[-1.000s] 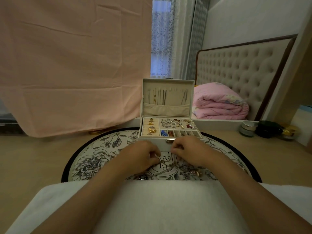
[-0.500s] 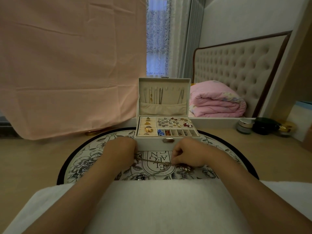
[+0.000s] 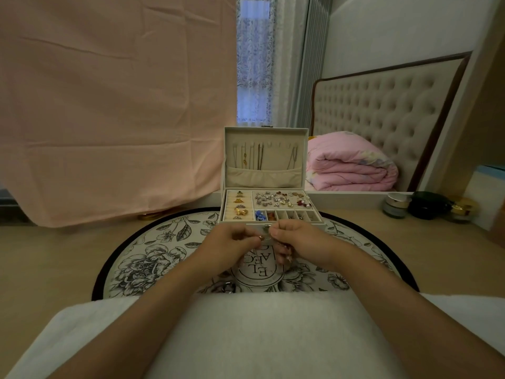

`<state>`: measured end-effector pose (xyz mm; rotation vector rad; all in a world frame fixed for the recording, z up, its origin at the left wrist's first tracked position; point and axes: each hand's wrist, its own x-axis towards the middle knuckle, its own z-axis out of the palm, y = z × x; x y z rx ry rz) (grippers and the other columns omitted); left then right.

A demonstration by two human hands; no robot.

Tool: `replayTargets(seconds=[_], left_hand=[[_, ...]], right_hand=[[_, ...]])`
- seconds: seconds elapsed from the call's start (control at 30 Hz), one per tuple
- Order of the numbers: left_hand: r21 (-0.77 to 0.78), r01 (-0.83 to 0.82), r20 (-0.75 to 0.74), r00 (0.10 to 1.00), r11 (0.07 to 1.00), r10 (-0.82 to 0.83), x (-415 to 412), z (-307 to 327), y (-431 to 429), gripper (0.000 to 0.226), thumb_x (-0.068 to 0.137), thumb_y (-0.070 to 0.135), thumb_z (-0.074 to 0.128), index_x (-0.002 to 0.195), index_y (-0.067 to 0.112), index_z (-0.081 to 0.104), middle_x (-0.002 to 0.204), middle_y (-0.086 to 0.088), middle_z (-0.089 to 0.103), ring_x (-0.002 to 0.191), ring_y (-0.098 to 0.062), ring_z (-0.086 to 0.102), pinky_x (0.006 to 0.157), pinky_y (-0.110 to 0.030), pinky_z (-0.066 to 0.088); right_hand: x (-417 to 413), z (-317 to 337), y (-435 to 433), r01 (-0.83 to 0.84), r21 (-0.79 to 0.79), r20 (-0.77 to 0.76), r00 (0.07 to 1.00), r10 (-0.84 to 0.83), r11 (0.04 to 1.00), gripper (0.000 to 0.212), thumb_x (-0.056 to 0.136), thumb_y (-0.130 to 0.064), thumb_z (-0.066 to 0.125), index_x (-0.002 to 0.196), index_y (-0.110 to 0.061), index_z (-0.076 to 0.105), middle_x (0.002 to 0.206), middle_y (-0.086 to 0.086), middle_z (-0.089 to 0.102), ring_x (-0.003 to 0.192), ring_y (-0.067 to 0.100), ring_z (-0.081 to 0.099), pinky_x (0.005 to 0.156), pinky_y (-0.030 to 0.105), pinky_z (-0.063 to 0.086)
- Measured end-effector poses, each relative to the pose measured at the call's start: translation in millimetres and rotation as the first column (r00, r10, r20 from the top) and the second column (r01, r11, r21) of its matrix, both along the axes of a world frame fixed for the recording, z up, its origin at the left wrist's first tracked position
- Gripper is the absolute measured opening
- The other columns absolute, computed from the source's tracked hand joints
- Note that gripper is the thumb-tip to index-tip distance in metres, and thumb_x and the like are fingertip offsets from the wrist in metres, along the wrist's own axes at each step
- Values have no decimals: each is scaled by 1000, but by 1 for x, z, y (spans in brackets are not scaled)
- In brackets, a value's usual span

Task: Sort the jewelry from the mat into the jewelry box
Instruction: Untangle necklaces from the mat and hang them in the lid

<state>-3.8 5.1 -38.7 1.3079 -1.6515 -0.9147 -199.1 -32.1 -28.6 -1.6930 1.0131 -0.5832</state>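
light: dim, warm | source: window (image 3: 252, 61) behind, bluish | edges: wide-angle bending | focus: soft throughout

Single wide-angle head-worn view, close above the round black-rimmed floral mat (image 3: 153, 258), facing forward and down toward the open cream jewelry box (image 3: 276, 157) farther off.

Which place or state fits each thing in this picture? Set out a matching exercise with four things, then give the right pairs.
Things:
1 jewelry box
2 pink blanket
3 jars
4 left hand

Places or states:
A folded, by the padded headboard
B pinching a small gold piece
C on the tabletop at the right
D open, on the round mat

Pairs: 1-D, 2-A, 3-C, 4-B
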Motion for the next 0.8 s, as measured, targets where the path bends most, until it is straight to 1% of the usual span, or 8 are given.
replayTargets(seconds=[0.1, 0.23, 0.33, 0.43, 0.5, 0.6, 0.7, 0.8], left_hand=[[39, -8, 17, 1000, 999, 7, 5, 6, 0, 13, 94, 15, 63, 92, 17, 76, 67, 9, 70, 44, -1, 43, 45, -12, 35], [91, -22, 95, 995, 996, 13, 15, 8, -2, 19, 95, 16, 60, 87, 5, 72, 58, 8, 62, 44, -8, 34, 43, -16, 31], [121, -11, 146, 989, 993, -6, 19, 9, -4, 19, 94, 20, 61, 88, 6, 72, 69, 0, 62, 53, -7, 45, 56, -20, 38], [114, 16, 223, 974, 993, -42, 22, 9, -4, 15, 91, 30, 67, 86, 20, 77, 83, 2, 72, 78, -7, 62, 74, -23, 47], [92, 10, 324, 945, 996, -40, 23, 8, -4, 11, 89, 33, 70, 86, 25, 78, 87, 9, 74, 85, -3, 66, 80, -21, 50], [69, -8, 343, 939, 998, -16, 23, 8, -6, 13, 91, 30, 67, 81, 27, 75, 78, 10, 72, 76, -5, 65, 78, -26, 52], [70, -39, 305, 952, 997, 16, 21, 8, -4, 18, 96, 29, 58, 83, 25, 71, 68, 6, 72, 60, -11, 56, 70, -30, 50], [63, -35, 325, 946, 997, 12, 17, 9, -3, 20, 101, 31, 49, 92, 22, 65, 71, 7, 76, 68, -29, 59, 75, -37, 52]], right_hand=[[-2, 3, 2, -33, 40, 31, 999, 32, 999, 16, 106, -19, 45, 99, -9, 56, 61, -2, 48, 51, 15, 48, 56, 31, 43], [-8, 7, 0, -20, -16, -108, 994, 18, 1000, 11, 102, -18, 55, 96, -14, 64, 71, 1, 61, 43, 9, 39, 44, 23, 29], [-13, 8, 0, -36, 17, -214, 976, 39, 999, 14, 96, -20, 65, 109, -19, 70, 84, -2, 72, 48, 8, 44, 46, 24, 31], [-15, 7, -1, -32, -47, -301, 953, 16, 998, 20, 89, -18, 74, 108, -22, 74, 78, -7, 71, 51, 1, 51, 49, 21, 39], [-14, 5, -2, -28, -81, -307, 952, 2, 996, 19, 88, -17, 75, 106, -24, 76, 75, -4, 69, 50, 2, 51, 50, 22, 41], [-13, 6, -1, -19, -110, -272, 962, -11, 994, 20, 90, -10, 72, 101, -27, 77, 85, 10, 69, 51, 8, 50, 48, 24, 42], [-11, 7, 0, 21, -164, -210, 976, -55, 986, 19, 91, -1, 69, 101, -15, 75, 102, 7, 71, 51, 3, 55, 49, 16, 45], [-10, 7, -2, 11, -275, -273, 958, -89, 961, 19, 89, -7, 73, 103, -19, 75, 101, -1, 71, 78, -1, 65, 67, 13, 52]])
